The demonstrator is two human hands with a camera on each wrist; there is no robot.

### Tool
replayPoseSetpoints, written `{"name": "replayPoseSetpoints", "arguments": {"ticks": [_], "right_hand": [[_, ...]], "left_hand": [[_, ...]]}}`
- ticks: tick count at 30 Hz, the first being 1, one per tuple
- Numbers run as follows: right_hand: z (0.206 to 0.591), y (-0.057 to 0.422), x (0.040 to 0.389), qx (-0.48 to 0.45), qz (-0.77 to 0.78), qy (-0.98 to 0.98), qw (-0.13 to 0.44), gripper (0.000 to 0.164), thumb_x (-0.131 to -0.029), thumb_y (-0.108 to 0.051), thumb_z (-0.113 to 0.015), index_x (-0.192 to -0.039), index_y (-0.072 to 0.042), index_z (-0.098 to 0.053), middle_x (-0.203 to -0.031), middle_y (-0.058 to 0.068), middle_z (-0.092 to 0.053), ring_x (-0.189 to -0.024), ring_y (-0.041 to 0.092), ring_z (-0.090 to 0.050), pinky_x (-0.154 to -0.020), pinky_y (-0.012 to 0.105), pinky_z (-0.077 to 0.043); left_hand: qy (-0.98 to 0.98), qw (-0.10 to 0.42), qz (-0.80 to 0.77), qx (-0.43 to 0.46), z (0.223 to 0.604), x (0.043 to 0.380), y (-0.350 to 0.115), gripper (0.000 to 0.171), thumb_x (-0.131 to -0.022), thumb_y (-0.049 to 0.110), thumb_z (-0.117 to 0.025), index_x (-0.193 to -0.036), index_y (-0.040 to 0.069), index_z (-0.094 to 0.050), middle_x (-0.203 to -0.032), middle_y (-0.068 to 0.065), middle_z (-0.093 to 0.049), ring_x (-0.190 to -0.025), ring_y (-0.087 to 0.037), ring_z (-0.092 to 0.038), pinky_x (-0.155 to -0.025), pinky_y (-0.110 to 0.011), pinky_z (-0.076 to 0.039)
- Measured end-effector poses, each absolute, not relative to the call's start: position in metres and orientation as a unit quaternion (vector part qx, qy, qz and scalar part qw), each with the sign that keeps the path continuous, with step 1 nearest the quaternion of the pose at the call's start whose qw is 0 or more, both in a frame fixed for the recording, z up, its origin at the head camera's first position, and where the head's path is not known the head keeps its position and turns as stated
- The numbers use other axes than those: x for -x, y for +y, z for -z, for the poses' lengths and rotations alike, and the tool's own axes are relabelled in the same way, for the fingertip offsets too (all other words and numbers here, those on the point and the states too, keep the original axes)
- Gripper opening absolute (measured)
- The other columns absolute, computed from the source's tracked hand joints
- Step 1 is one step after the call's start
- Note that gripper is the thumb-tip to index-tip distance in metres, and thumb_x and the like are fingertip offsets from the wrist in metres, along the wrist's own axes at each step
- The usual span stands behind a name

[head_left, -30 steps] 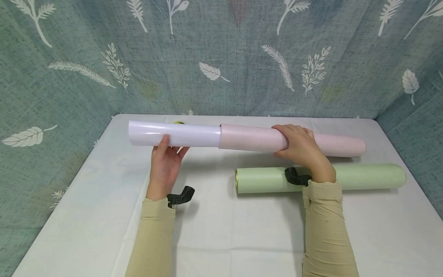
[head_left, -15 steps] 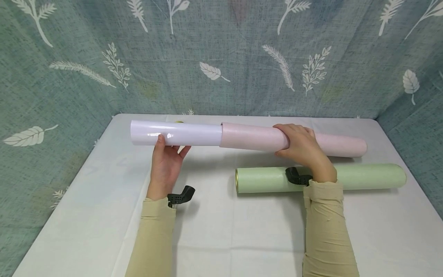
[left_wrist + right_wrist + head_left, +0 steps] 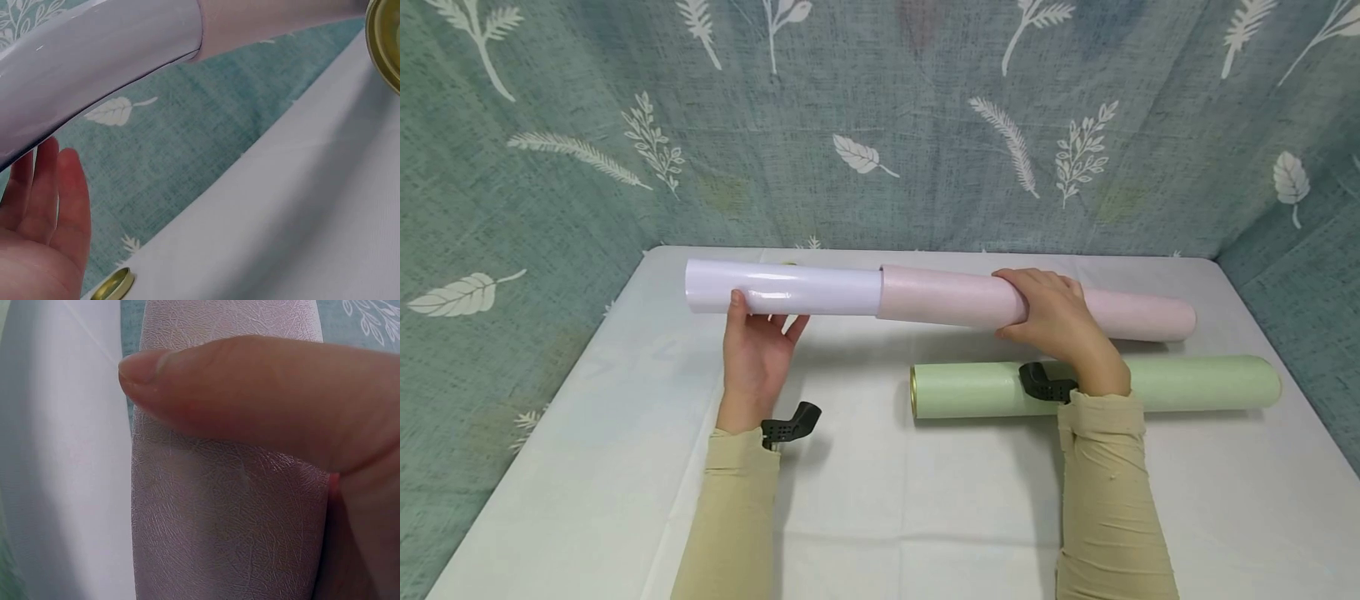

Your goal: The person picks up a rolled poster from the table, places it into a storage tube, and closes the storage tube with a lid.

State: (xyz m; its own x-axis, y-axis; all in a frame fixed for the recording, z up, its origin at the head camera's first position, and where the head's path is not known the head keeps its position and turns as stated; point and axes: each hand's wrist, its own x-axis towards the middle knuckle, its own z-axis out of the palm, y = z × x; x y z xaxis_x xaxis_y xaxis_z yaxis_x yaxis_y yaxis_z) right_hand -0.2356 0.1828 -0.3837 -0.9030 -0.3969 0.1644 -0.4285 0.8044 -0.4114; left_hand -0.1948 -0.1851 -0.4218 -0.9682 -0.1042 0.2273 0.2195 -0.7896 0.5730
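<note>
A roll of glossy white paper (image 3: 827, 292) sits partly inside the left end of a pink textured tube (image 3: 940, 296). Under the roll's outer part is my left hand (image 3: 756, 367), its thumb against the near side. In the left wrist view its fingers (image 3: 74, 206) look fairly straight, tips right at the roll's lower edge. My right hand (image 3: 1051, 321) grips the pink tube near its middle, the thumb (image 3: 231, 394) lying across it in the right wrist view. The tube's left end is raised, its right end low over the table.
A green tube (image 3: 970, 390) with a gold-rimmed left end lies on the white-covered table (image 3: 850, 500), beneath my right wrist. A small gold lid (image 3: 114, 284) lies behind the paper roll, mostly hidden in the head view. A leaf-patterned curtain (image 3: 880, 125) stands behind.
The white roll has shifted slightly right, a little further into the pink tube. My left thumb has slid left along the roll. The right hand has barely moved.
</note>
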Motion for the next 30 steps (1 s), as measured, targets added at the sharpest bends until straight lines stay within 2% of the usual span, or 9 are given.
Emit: {"name": "replayPoseSetpoints", "arguments": {"ticks": [6,16,20,26,30], "right_hand": [[0.382,0.183,0.235,-0.219,-0.227,-0.948,0.035,0.075,-0.065,-0.028,-0.079,-0.130,-0.023,-0.043,-0.128,0.002,-0.046,-0.116,0.026,-0.038,-0.094,0.051,-0.016],[0.383,0.182,0.237,-0.221,-0.224,-0.949,0.032,0.075,-0.064,-0.028,-0.079,-0.130,-0.022,-0.043,-0.127,0.002,-0.047,-0.116,0.026,-0.038,-0.094,0.051,-0.017],[0.384,0.182,0.237,-0.222,-0.222,-0.949,0.033,0.075,-0.064,-0.028,-0.079,-0.130,-0.022,-0.043,-0.127,0.002,-0.047,-0.116,0.026,-0.038,-0.093,0.051,-0.017],[0.384,0.183,0.236,-0.220,-0.221,-0.949,0.035,0.075,-0.064,-0.029,-0.079,-0.130,-0.023,-0.044,-0.126,0.002,-0.047,-0.116,0.026,-0.039,-0.093,0.051,-0.018],[0.384,0.183,0.236,-0.221,-0.217,-0.950,0.037,0.075,-0.064,-0.029,-0.079,-0.130,-0.022,-0.044,-0.127,0.003,-0.047,-0.116,0.026,-0.039,-0.093,0.051,-0.018]], "left_hand": [[-0.287,0.103,0.950,0.072,0.420,0.194,-0.187,0.056,-0.084,0.043,-0.057,-0.127,0.016,-0.036,-0.120,-0.007,-0.044,-0.107,-0.025,-0.046,-0.098,-0.048,-0.025],[-0.263,0.155,0.951,0.051,0.418,0.193,-0.193,0.064,-0.077,0.044,-0.066,-0.126,0.015,-0.038,-0.117,-0.007,-0.045,-0.102,-0.024,-0.048,-0.094,-0.043,-0.032],[-0.254,0.178,0.950,0.043,0.418,0.193,-0.196,0.063,-0.077,0.043,-0.066,-0.126,0.015,-0.038,-0.114,-0.007,-0.046,-0.098,-0.023,-0.048,-0.091,-0.042,-0.035],[-0.249,0.201,0.947,0.043,0.417,0.193,-0.199,0.062,-0.080,0.043,-0.063,-0.129,0.016,-0.036,-0.115,-0.007,-0.046,-0.101,-0.023,-0.048,-0.094,-0.041,-0.033],[-0.246,0.210,0.945,0.038,0.416,0.193,-0.200,0.061,-0.080,0.042,-0.063,-0.128,0.016,-0.038,-0.113,-0.006,-0.048,-0.098,-0.022,-0.049,-0.090,-0.039,-0.036]]}}
